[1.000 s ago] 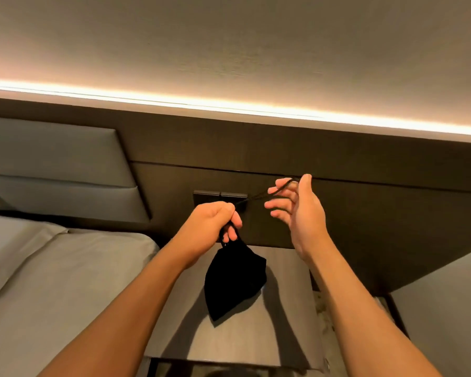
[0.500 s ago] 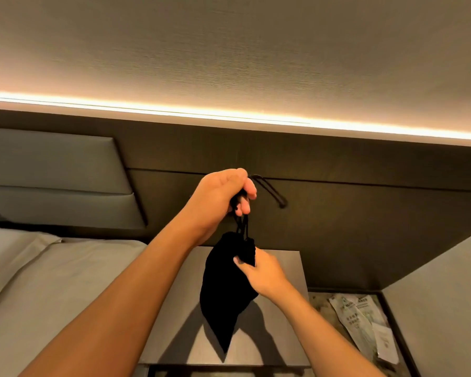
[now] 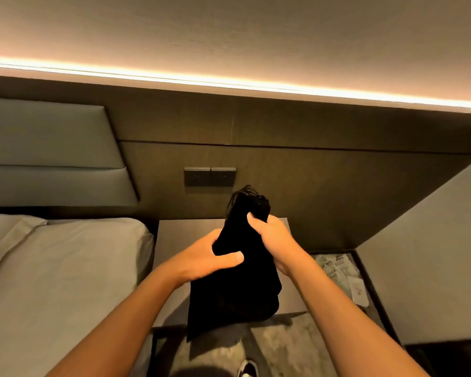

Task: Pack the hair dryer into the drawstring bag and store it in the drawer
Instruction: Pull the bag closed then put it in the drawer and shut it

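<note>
A black drawstring bag point(image 3: 234, 292) hangs upright in front of me over the nightstand point(image 3: 174, 240), its gathered neck and cords bunched at the top. My left hand point(image 3: 201, 257) grips the bag's left side at mid-height, thumb across the cloth. My right hand point(image 3: 272, 240) holds the bag just below the neck on its right side. The hair dryer is not visible; the bag looks filled, but its contents are hidden. No drawer front shows from this angle.
A bed with grey bedding point(image 3: 60, 281) lies to the left, with a padded headboard point(image 3: 46, 153) behind it. A switch panel point(image 3: 210, 176) sits on the dark wall. Printed leaflets point(image 3: 340, 273) lie in a gap right of the nightstand. A shoe point(image 3: 246, 368) shows on the carpet below.
My left hand has let go of the cords and come down onto the bag's side. My right hand has shifted up to the neck. The bag has been lowered and the view has tilted down.
</note>
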